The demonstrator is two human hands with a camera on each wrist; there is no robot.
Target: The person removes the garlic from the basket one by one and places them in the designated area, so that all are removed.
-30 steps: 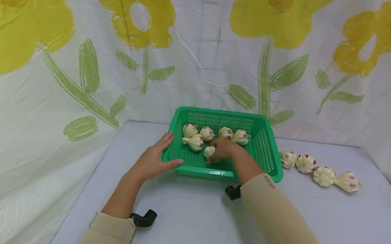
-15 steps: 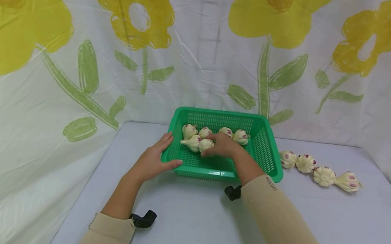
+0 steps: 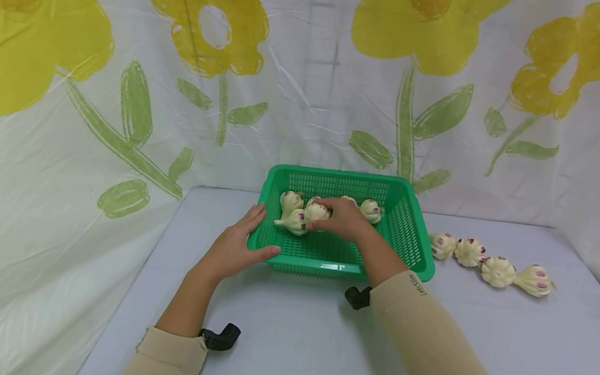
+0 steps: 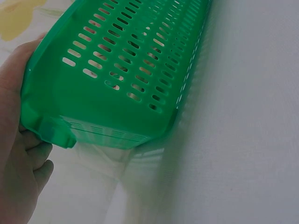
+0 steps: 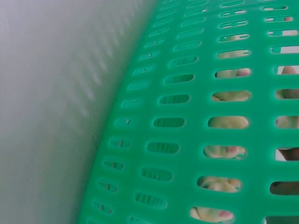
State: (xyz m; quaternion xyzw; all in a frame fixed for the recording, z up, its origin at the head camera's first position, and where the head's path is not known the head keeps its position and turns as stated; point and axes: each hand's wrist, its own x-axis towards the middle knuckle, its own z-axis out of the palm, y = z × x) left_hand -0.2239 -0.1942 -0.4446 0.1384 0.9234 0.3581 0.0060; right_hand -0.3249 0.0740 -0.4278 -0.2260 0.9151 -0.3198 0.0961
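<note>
From the head view we see the right hand [image 3: 347,220] pinching a bulb [image 3: 317,212] inside the green basket [image 3: 343,267], toward its 10 o'clock; the left hand [image 3: 236,247] clasps the rim at 8 o'clock, well apart from the other. The left wrist view adds what that one hides: fingers [image 4: 42,170] curled outside, below the rim. The right wrist view meets mostly slotted wall, which blocks the pinch, with pale bulbs peeping through. From above, the right hand partly covers two more bulbs, at 11 and 12 o'clock; three others [image 3: 371,211] lie at 9, 10 and 1. Outside, a row of four [image 3: 498,271] runs from 3 to 4 o'clock on the table [image 3: 286,341]; a flowered curtain [image 3: 305,122] hangs behind, at 12.
</note>
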